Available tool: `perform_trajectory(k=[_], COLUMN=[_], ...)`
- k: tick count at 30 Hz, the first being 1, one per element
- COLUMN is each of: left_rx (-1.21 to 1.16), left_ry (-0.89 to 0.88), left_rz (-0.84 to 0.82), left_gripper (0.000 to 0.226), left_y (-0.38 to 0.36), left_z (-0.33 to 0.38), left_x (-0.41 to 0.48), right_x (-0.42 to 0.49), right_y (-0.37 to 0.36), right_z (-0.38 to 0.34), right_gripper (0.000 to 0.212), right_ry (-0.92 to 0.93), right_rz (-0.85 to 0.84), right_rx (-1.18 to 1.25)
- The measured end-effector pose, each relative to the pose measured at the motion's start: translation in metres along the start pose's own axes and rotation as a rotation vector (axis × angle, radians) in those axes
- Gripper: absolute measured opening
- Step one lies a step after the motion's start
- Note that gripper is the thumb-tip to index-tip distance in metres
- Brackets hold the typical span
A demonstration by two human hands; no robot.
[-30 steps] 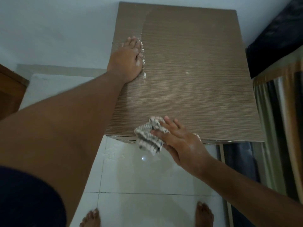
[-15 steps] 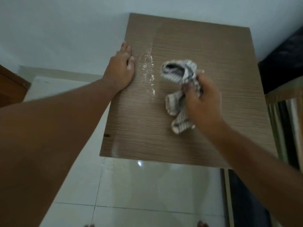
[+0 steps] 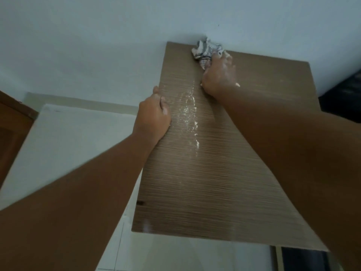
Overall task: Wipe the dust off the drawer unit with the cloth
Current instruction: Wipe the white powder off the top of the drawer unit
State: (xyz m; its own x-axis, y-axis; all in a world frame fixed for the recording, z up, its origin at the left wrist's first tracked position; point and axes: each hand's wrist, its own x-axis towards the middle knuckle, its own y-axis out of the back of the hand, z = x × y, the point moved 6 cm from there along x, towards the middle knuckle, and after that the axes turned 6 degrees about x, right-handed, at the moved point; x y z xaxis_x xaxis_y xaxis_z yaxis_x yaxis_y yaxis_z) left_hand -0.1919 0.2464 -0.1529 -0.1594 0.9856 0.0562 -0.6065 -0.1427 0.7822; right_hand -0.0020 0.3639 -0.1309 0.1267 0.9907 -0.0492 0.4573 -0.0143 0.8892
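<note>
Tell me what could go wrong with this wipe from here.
The cloth sits at the back edge against the wall, right of the white dust line; a straight pull forward may miss it. The right hand already looks dusty and might smear. The left hand covers the left edge, hiding any dust beneath.

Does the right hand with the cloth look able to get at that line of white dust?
Probably yes. The right hand holds the cloth at the far edge of the drawer unit, and the dust lies just nearer, with only bare top between them.
</note>
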Motion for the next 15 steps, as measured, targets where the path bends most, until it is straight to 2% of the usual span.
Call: perform_trajectory(k=[6, 8, 11, 15], left_rx=[-0.027, -0.036, -0.016, 0.011], left_ry=[0.018, 0.019, 0.000, -0.034], left_rz=[-0.032, -0.026, -0.009, 0.013], left_gripper=[0.035, 0.040, 0.048, 0.046], left_y=[-0.002, -0.002, -0.002, 0.000], left_z=[-0.003, -0.004, -0.002, 0.002], left_x=[0.002, 0.003, 0.002, 0.001], right_x=[0.020, 0.019, 0.015, -0.001], right_y=[-0.024, -0.029, -0.029, -0.027], right_z=[-0.048, -0.058, -0.061, -0.057], right_gripper=[0.047, 0.045, 0.044, 0.044], right_ry=[0.173, 0.251, 0.339, 0.409], right_rz=[-0.047, -0.056, -0.102, -0.135], right_rx=[-0.004, 0.009, 0.000, -0.002])
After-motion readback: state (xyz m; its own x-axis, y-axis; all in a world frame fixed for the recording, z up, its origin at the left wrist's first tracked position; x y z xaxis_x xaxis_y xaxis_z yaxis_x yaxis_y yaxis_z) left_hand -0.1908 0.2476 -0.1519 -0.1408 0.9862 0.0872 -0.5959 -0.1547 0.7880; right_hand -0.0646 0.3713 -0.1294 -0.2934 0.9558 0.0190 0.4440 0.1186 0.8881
